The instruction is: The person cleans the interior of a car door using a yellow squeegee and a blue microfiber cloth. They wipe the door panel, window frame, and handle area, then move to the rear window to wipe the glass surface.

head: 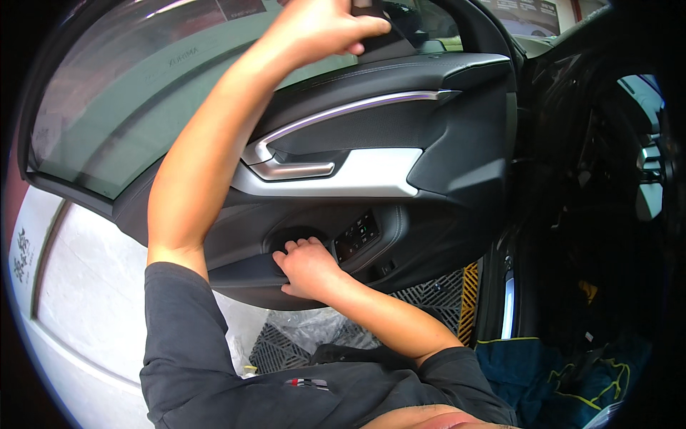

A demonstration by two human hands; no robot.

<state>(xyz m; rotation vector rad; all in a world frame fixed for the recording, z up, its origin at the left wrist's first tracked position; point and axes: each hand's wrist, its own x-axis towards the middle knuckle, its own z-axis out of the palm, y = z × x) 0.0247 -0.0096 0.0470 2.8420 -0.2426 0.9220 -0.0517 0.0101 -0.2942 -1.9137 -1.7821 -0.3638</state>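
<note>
Before me is the inner side of an open car door [471, 128], with black trim, a silver-coloured inlay [383, 169] and a metallic inner door handle [300, 169]. My left hand [327, 27] reaches to the top of the view, against the black corner trim [388, 45] at the front of the door window [177, 80]. Its upper part is cut off by the picture's edge, so what it grips is unclear. Lower down, my right hand [308, 268] holds the door armrest [241, 271], fingers curled over at the dark pull recess, beside the switch panel [357, 236].
The dark car interior and door sill [508, 305] lie to the right. A dark blue cloth with yellow edging [506, 362] hangs at lower right. Clear plastic sheeting [316, 327] lies on the grid floor [434, 295] below the door; pale floor tiles [96, 268] extend left.
</note>
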